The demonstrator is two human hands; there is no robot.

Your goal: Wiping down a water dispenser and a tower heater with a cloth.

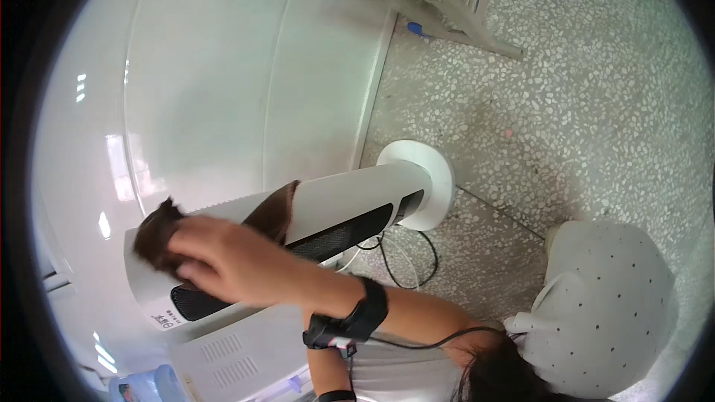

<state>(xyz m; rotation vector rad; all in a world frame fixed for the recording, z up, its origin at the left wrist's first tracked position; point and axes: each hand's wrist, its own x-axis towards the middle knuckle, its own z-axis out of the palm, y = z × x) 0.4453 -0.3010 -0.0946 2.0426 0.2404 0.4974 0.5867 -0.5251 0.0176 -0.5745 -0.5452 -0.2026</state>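
Observation:
My right hand (223, 257), slightly blurred, holds a bunched brown cloth (156, 237) against the upper end of a white tower fan or heater (346, 192). More brown cloth (273, 215) shows beyond the hand, over the casing; whether it is the same piece I cannot tell. The appliance has a dark grille (363, 229) along its front and a round white base (441, 178) on the floor. My left forearm, with a black band, rises from the bottom edge; the left hand itself is hidden behind my right forearm.
Glossy white wall panels (212, 67) run beside the appliance. A folding metal frame (463, 28) with blue feet stands on the speckled floor. Cables (435, 268) lie near the base. A white vented cabinet (240, 352) and a blue translucent container (145, 385) are at lower left, dotted white fabric (609, 301) at right.

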